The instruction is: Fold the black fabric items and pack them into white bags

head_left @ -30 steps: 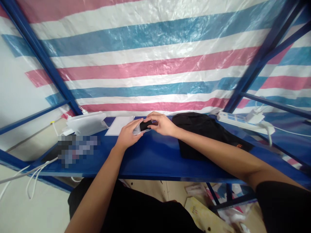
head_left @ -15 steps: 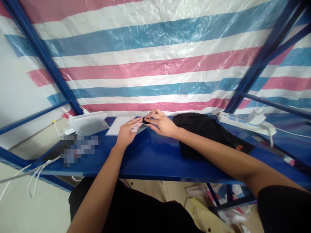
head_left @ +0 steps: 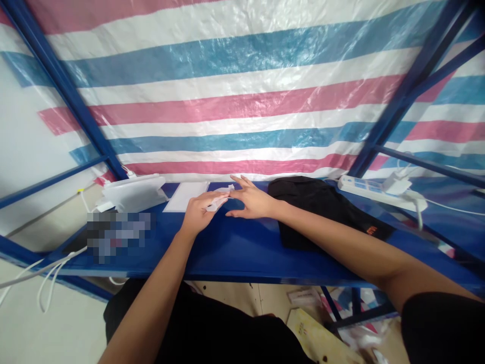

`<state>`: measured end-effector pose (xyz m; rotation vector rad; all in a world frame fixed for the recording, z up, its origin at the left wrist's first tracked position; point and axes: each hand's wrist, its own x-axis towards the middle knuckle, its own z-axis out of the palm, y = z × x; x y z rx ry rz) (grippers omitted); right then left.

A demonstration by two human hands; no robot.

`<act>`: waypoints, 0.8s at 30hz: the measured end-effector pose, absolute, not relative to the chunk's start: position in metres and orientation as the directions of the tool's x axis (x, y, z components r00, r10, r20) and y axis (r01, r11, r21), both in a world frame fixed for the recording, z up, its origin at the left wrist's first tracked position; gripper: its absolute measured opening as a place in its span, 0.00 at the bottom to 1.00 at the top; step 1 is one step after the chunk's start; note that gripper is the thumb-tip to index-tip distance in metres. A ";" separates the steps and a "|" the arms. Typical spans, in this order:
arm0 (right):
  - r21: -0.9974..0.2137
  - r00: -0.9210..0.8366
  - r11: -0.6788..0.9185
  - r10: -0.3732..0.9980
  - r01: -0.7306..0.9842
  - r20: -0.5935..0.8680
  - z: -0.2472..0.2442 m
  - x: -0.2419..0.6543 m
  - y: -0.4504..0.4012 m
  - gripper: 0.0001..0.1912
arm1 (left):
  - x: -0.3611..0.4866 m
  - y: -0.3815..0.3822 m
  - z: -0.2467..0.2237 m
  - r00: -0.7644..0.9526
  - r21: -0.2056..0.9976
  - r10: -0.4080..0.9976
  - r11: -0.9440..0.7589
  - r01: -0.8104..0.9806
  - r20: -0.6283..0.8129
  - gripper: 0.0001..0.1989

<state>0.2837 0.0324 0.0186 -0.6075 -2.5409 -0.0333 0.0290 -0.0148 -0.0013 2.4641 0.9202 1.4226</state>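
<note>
White translucent wrapper [head_left: 216, 203]: located over the rear half of the blue desk [head_left: 235, 247], near the middle of its width, between the two hands. The left hand [head_left: 199, 211] is clamped on the wrapper's left part, with fingers along the far side and thumb on the near side. The right hand [head_left: 254, 199] is spread, thumb well apart from the fingers; a forefinger tip meets the wrapper's right end, and whether it presses there cannot be told. The wrapper's upper right corner projects above that fingertip. Clearance below the wrapper cannot be read from this angle. Rear limit: the striped plastic sheet [head_left: 242, 101] behind the desk, a short way beyond the right fingers. Left limit: a white card [head_left: 184, 194] lies flat just beside the left hand, with a white upright panel [head_left: 138, 194] farther left. Right limit: black cloth [head_left: 303, 194] lies beneath the right forearm, its left edge near the wrist; a white power strip [head_left: 364, 187] sits beyond it. Toward the person, plain blue surface extends between the forearms to the desk's straight front edge, the widest span for movement.
</note>
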 end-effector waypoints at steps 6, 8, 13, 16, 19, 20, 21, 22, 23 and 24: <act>-0.037 -0.693 0.861 0.433 0.507 0.577 0.030 0.289 0.040 0.14 | 0.031 -0.010 0.004 0.287 0.473 0.621 -0.761 0.444 0.729 0.16; -0.033 -0.668 0.846 0.444 0.533 0.596 0.035 0.293 0.044 0.13 | 0.028 -0.005 0.001 0.222 0.488 0.649 -0.717 0.497 0.728 0.17; -0.053 -0.703 0.867 0.436 0.495 0.562 0.037 0.301 0.051 0.11 | 0.022 0.005 -0.008 0.157 0.594 0.772 -0.586 0.551 0.616 0.21; -0.036 -0.733 0.878 0.419 0.477 0.536 0.032 0.299 0.051 0.14 | 0.022 0.004 -0.010 0.221 0.592 0.768 -0.614 0.522 0.601 0.23; -0.013 -0.727 0.861 0.437 0.508 0.529 0.028 0.294 0.048 0.15 | 0.024 0.001 -0.010 0.299 0.583 0.743 -0.660 0.474 0.598 0.25; -0.009 -0.719 0.850 0.452 0.527 0.527 0.027 0.292 0.046 0.15 | 0.024 0.000 -0.011 0.325 0.579 0.737 -0.670 0.464 0.593 0.25; -0.005 -0.711 0.837 0.468 0.547 0.525 0.027 0.290 0.044 0.15 | 0.024 0.000 -0.011 0.349 0.576 0.732 -0.678 0.457 0.585 0.25; -0.001 -0.703 0.824 0.483 0.566 0.523 0.026 0.289 0.043 0.14 | 0.025 -0.001 -0.012 0.369 0.572 0.730 -0.682 0.456 0.575 0.24; 0.004 -0.696 0.813 0.496 0.582 0.519 0.026 0.288 0.042 0.13 | 0.025 0.000 -0.013 0.384 0.567 0.729 -0.683 0.460 0.567 0.24; 0.008 -0.691 0.804 0.507 0.595 0.515 0.025 0.287 0.042 0.13 | 0.025 0.000 -0.013 0.391 0.565 0.732 -0.681 0.467 0.558 0.24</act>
